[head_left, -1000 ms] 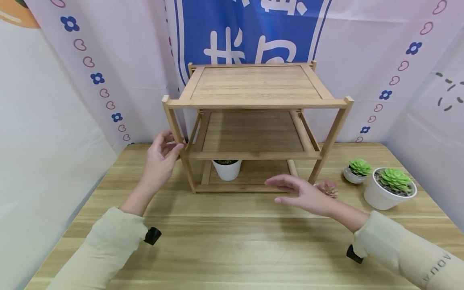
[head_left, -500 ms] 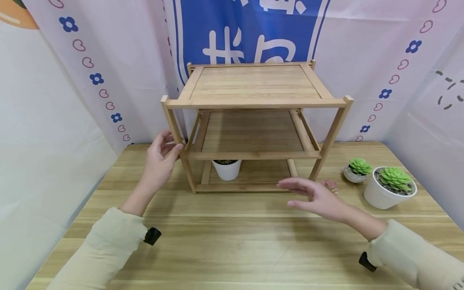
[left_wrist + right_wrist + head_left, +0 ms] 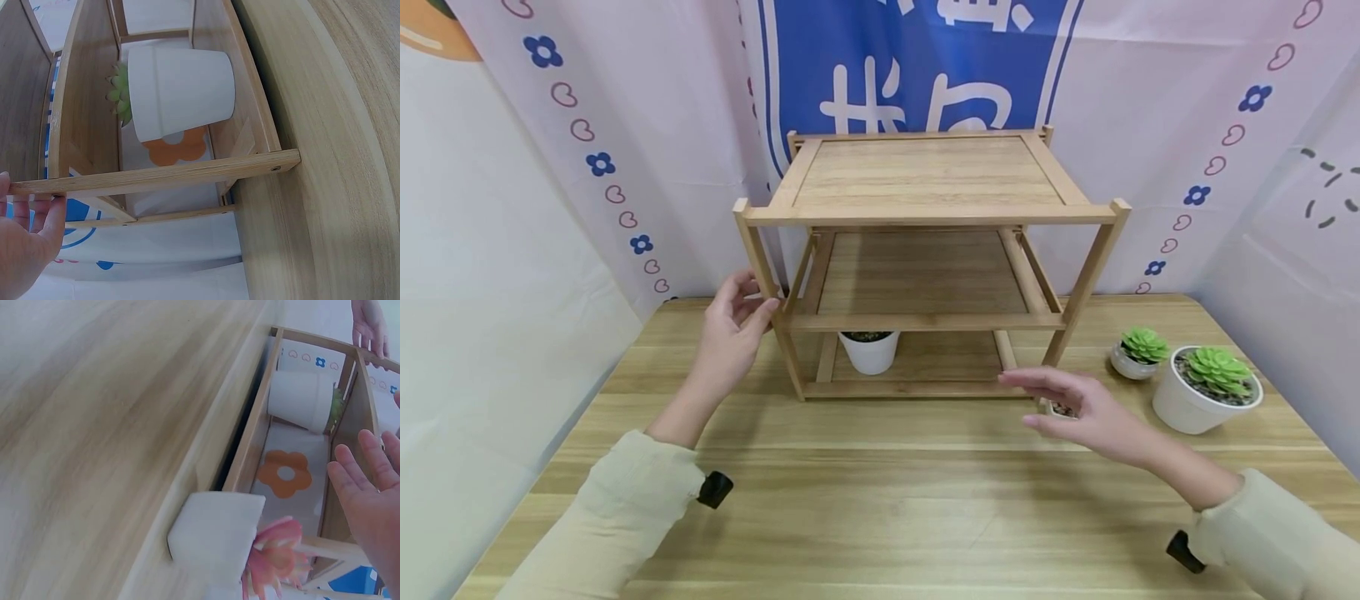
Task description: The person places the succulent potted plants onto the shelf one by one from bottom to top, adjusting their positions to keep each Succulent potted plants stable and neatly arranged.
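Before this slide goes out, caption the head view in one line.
Left hand grips a wooden shelf with a white pot on its bottom tier; right hand hovers nearby.

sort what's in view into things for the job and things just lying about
Likely the job:
wooden rack, held by the left hand
white-potted plant inside the rack
pink succulent near the right hand

Seemingly just lying about:
small green succulent and larger green succulent, untouched, though possibly needed
printed curtain behind

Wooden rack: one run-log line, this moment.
left hand: grips rack post | right hand: empty, near pink succulent | white pot: on bottom shelf | green succulents: on table
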The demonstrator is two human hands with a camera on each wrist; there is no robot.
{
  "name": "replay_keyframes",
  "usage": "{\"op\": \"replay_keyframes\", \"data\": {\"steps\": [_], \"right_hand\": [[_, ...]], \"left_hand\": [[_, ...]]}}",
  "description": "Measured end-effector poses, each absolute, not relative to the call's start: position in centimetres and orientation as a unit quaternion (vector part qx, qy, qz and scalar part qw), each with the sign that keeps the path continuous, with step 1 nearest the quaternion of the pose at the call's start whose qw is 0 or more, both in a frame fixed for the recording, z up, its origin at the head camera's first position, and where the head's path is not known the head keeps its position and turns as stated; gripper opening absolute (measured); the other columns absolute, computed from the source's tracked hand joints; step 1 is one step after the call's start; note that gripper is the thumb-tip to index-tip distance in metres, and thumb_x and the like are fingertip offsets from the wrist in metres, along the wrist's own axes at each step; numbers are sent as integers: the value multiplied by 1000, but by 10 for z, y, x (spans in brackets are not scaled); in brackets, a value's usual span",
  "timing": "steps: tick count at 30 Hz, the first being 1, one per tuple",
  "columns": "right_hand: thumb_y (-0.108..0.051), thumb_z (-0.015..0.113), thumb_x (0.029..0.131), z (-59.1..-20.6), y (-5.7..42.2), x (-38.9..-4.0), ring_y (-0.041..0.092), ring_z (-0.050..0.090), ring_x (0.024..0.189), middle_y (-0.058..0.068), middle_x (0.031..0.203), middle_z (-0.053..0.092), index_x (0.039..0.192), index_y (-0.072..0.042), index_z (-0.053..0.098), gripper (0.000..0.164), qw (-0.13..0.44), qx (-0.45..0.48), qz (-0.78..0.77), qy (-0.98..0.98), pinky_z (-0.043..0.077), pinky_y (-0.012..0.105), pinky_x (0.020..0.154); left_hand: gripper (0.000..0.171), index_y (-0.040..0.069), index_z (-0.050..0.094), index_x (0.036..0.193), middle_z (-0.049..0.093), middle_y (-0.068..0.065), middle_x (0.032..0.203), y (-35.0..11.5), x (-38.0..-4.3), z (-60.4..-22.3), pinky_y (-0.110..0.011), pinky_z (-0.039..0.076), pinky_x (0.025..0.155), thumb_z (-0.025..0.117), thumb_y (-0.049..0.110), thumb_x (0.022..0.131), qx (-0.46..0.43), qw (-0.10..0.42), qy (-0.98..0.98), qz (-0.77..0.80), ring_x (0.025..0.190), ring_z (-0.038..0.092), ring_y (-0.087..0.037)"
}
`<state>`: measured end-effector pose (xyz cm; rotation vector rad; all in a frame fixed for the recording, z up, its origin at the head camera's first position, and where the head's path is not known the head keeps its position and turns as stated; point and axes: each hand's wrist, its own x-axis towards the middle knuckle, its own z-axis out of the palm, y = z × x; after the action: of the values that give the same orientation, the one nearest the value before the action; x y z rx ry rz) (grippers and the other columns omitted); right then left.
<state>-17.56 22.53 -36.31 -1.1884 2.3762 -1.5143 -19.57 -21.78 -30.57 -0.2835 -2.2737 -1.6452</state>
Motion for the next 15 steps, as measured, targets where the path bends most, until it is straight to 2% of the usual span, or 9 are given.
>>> {"op": "replay_keyframes", "data": {"steps": [8, 15], "right_hand": [[7, 66, 95, -351, 237, -169, 6, 56, 128, 15, 139, 61, 140, 0, 58, 46, 29, -364, -496, 788, 45, 19, 107], [11, 66, 93, -348, 249, -167, 6, 60, 122, 11, 137, 63, 138, 1, 59, 46, -5, -354, -487, 798, 51, 22, 102]], "left_hand": [[45, -9, 37, 146, 51, -22, 131, -218, -195, -306, -17, 56, 90, 53, 3, 106, -103, 161, -793, -578, 113, 57, -15], [44, -10, 37, 146, 51, -22, 131, -218, -195, -306, -17, 56, 91, 53, 3, 106, -107, 162, -793, -577, 115, 56, -18]]}}
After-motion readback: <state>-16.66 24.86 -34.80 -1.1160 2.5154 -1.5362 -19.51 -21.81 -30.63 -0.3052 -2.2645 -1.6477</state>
